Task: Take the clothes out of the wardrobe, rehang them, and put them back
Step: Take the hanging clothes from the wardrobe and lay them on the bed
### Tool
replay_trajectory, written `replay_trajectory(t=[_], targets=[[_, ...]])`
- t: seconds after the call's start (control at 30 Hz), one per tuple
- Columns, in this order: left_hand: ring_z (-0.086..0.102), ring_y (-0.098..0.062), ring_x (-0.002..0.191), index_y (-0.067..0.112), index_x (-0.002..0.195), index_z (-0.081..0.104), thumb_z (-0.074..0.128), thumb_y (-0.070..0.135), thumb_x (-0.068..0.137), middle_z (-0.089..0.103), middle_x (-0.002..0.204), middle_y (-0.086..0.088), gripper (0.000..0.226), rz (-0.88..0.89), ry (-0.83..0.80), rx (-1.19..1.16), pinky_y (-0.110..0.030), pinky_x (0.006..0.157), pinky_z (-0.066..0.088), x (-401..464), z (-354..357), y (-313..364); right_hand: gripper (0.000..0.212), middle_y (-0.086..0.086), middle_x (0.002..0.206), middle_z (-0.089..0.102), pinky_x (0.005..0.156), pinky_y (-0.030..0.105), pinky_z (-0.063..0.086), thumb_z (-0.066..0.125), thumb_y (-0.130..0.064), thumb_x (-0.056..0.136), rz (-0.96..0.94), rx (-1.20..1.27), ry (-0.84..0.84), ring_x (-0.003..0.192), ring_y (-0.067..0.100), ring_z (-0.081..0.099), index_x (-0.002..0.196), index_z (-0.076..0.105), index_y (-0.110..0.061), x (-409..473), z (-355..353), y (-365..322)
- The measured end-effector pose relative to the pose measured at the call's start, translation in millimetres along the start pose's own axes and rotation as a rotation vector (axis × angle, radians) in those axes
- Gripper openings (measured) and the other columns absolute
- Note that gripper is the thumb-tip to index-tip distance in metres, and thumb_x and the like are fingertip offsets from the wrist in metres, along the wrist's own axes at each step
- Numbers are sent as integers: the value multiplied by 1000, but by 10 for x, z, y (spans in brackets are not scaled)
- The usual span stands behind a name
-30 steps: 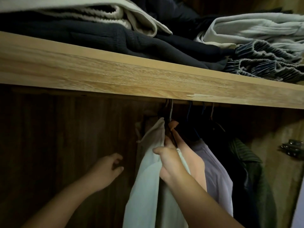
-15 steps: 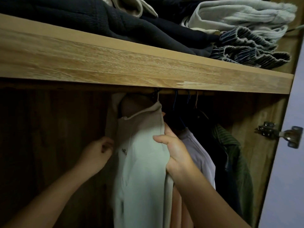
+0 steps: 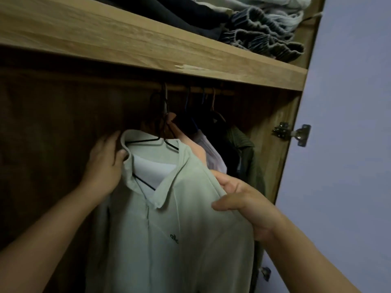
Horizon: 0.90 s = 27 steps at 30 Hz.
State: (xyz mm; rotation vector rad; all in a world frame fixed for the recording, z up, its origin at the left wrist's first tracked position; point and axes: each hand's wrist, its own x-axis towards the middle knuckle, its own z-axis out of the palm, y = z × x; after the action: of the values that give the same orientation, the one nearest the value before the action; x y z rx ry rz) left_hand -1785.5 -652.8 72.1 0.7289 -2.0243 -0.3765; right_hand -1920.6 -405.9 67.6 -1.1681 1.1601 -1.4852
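The left hand reaches up from the lower left, arm stretched, and holds the left side of the collar of a pale green zip-front jacket; its thumb presses on the collar front, the other fingers go behind the cloth. The right hand comes from the lower right and pinches the jacket's right shoulder, thumb in front, fingers curled on top of the fabric. So both hands are closed on the same garment.

The jacket hangs on a thin black wire hanger, inside the wardrobe, at the left end of the row of clothes and in front of them. Its front faces the camera, w/ a small dark logo on the chest. I cannot tell if the hook is on the wooden rail or already off.

Behind it, to the right, hang a peach garment, a light lilac shirt and a dark green ribbed garment, packed close together.

Above is a light wooden shelf w/ folded clothes, incl. a striped grey knit. At the right side panel sits a metal door hinge. Next to it is a pale lilac surface. The interior is dim.
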Motion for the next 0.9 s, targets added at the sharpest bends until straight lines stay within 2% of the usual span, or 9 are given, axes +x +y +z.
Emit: replay_trajectory(t=[0.1,0.17,0.27,0.33,0.53,0.6,0.7,0.8,0.9], targets=[[46,-32,122,10,133,47,39,30,92,51,132,-15,47,159,-133,-38,-41,100,35,-197,70,191,63,21,126,58,91,45,49,44,12,72,37,-37,6,109,35,59,129,56,-13,-492,-83,-61],[55,-33,105,9,118,59,38,37,88,62,112,-14,46,216,-181,-34,-39,85,41,-369,103,363,62,20,124,60,90,44,50,44,13,72,59,-23,30,108,34,61,127,58,-13,-844,-142,-86],[56,-26,72,8,85,61,55,27,92,61,74,-8,21,303,-214,-103,-35,60,36,-695,178,687,60,19,119,63,86,40,53,45,14,72,94,-26,98,104,33,64,125,59,-10,-1408,-248,-118],[52,-19,60,6,74,59,60,32,86,57,61,-9,29,326,-229,-149,-34,55,36,-928,241,927,57,22,118,62,85,40,54,47,13,73,126,-89,172,101,33,64,125,59,-8,-1794,-313,-158],[49,-26,55,23,60,52,59,36,81,52,52,-3,25,332,-245,-252,-34,52,34,-1594,596,1580,42,14,103,70,84,38,53,59,8,84,202,-526,460,91,27,67,115,67,-19,-2869,-392,-322],[54,-25,58,14,66,59,54,38,81,60,59,-8,28,374,-286,-292,-31,51,36,-1764,750,1805,33,4,94,73,84,34,52,59,3,87,234,-783,601,87,22,68,105,69,-22,-3178,-372,-335],[54,-15,56,11,64,59,42,54,77,59,57,-1,48,427,-407,-403,-25,53,36,-1962,1005,2161,15,-9,64,61,65,23,45,60,-14,89,323,-992,812,61,4,55,76,64,-19,-3595,-335,-291],[52,-11,53,21,52,47,49,56,75,52,50,3,42,495,-516,-506,-17,48,29,-2169,1249,2573,44,-6,46,34,50,20,30,56,-26,92,444,-1176,1055,46,6,33,54,37,-17,-3968,-332,-211],[52,-8,57,28,52,45,67,44,77,49,46,5,37,569,-613,-573,-14,50,32,-2338,1422,2992,47,-2,51,29,52,25,26,52,-29,94,565,-1289,1257,49,10,27,55,30,-16,-4313,-257,-157]])
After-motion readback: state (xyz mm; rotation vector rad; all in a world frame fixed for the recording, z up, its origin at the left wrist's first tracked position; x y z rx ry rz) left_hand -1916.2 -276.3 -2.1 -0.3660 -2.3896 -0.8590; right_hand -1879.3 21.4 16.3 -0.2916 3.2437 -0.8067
